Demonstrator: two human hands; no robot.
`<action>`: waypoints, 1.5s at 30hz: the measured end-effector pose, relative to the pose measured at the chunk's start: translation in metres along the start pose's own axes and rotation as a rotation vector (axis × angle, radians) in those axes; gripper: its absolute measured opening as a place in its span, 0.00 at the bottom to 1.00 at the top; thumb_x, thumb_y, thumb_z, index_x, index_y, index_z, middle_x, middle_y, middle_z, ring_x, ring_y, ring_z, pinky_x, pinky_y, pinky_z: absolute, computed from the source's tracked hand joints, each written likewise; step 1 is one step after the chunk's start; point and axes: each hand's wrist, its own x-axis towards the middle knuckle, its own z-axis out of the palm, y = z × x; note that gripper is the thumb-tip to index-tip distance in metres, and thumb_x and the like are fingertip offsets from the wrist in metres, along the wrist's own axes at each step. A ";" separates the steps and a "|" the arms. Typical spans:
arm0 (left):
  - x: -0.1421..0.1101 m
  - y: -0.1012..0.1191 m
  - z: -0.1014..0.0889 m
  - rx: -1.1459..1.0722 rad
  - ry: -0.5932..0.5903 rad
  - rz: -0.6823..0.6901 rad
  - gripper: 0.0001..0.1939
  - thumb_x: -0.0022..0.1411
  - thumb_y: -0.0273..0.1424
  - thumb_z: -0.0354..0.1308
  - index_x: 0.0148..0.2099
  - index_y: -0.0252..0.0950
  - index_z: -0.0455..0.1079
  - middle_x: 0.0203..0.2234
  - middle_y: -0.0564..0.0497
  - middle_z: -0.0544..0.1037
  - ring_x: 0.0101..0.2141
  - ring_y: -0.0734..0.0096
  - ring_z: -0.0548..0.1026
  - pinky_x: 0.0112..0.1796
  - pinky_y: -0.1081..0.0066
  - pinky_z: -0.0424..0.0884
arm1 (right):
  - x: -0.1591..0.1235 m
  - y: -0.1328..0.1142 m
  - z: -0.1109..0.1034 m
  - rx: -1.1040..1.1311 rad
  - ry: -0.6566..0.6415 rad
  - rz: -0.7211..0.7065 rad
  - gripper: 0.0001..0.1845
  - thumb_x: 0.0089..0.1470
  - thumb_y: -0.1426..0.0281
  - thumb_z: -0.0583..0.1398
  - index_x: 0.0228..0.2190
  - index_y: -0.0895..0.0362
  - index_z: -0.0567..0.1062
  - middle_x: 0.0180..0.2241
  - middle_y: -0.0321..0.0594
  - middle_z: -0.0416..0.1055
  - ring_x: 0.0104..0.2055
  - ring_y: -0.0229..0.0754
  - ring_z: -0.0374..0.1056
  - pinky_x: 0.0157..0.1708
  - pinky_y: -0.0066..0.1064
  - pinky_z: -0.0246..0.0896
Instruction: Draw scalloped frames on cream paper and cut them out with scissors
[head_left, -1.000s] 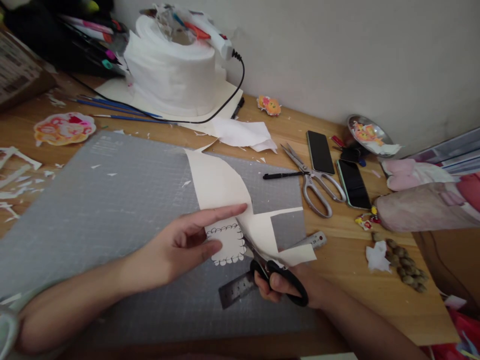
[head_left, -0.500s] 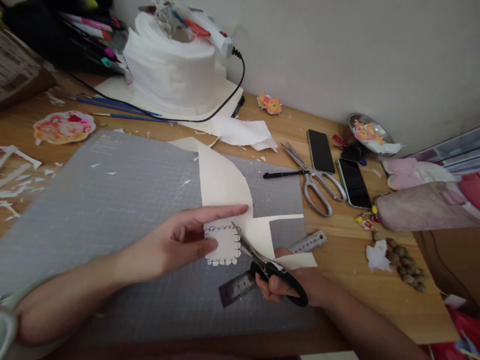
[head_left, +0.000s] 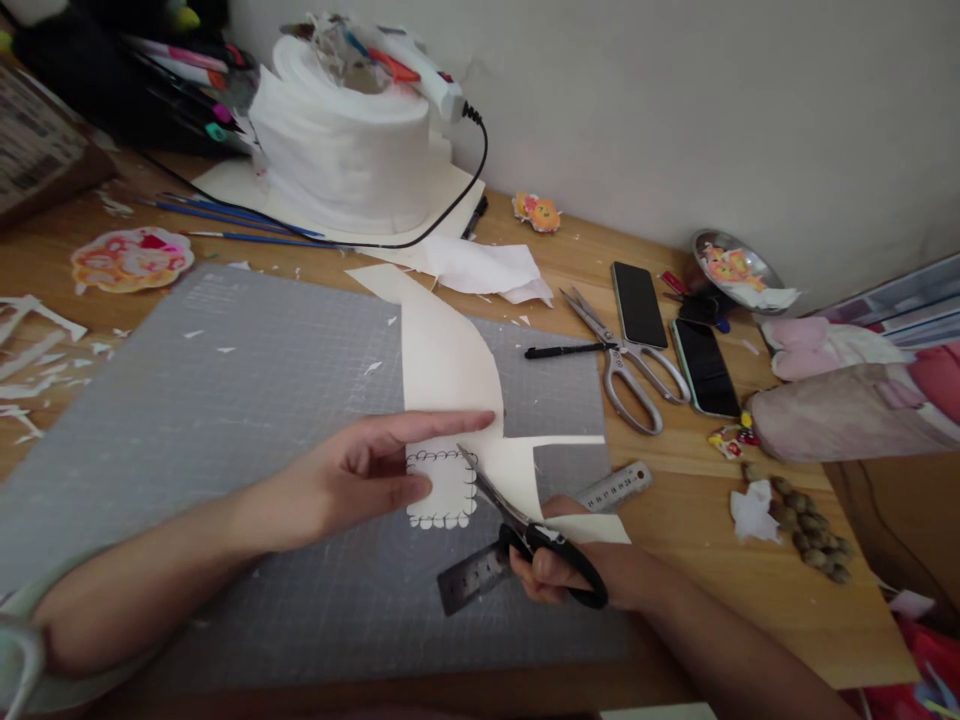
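My left hand (head_left: 352,480) pinches a cream sheet of paper (head_left: 450,370), thumb on top near a drawn square with a scalloped black outline (head_left: 450,488); the index finger stretches across the sheet. The square's lower edge is cut into small scallops. My right hand (head_left: 559,575) grips black-handled scissors (head_left: 510,515), whose blades lie at the paper along the square's right side, tip near its upper right corner. Beneath the right hand, a metal ruler (head_left: 469,580) is partly hidden. Under all this lies a grey cutting mat (head_left: 300,380).
Large silver scissors (head_left: 634,375), a black pen (head_left: 562,351) and two phones (head_left: 637,305) lie to the right. Behind stands a big white roll (head_left: 345,150) with a corded tool (head_left: 427,75) on top. Paper scraps (head_left: 30,350) litter the left; a metal bowl (head_left: 772,270) sits back right.
The scissors' blades look closer together, their tip slightly further up and left along the outline. The paper has shifted a little; my left hand keeps its hold.
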 end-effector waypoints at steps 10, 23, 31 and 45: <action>-0.017 -0.026 0.015 0.082 -0.250 0.139 0.37 0.67 0.31 0.50 0.68 0.55 0.29 0.68 0.63 0.29 0.66 0.61 0.33 0.63 0.58 0.36 | 0.009 0.007 0.005 0.062 0.111 -0.193 0.34 0.51 0.38 0.49 0.28 0.58 0.63 0.19 0.32 0.59 0.21 0.32 0.55 0.22 0.27 0.49; -0.018 -0.019 0.019 0.041 -0.280 0.085 0.37 0.68 0.36 0.49 0.64 0.68 0.27 0.65 0.76 0.24 0.65 0.68 0.26 0.62 0.61 0.32 | 0.009 0.004 0.010 0.077 0.125 -0.205 0.34 0.51 0.38 0.50 0.29 0.59 0.63 0.21 0.34 0.60 0.23 0.33 0.55 0.25 0.28 0.51; -0.010 -0.017 0.024 -0.124 -0.019 0.068 0.29 0.65 0.37 0.54 0.65 0.53 0.52 0.65 0.60 0.56 0.62 0.69 0.57 0.61 0.68 0.52 | 0.009 0.003 0.009 0.111 0.103 -0.163 0.33 0.49 0.38 0.52 0.25 0.58 0.62 0.18 0.31 0.58 0.20 0.31 0.52 0.22 0.27 0.48; -0.005 -0.003 0.024 -0.026 0.098 -0.059 0.26 0.56 0.36 0.56 0.58 0.40 0.67 0.32 0.52 0.79 0.18 0.81 0.53 0.18 0.79 0.51 | 0.004 0.000 0.008 0.079 0.037 -0.182 0.32 0.49 0.41 0.56 0.21 0.58 0.61 0.19 0.33 0.57 0.20 0.30 0.52 0.20 0.25 0.47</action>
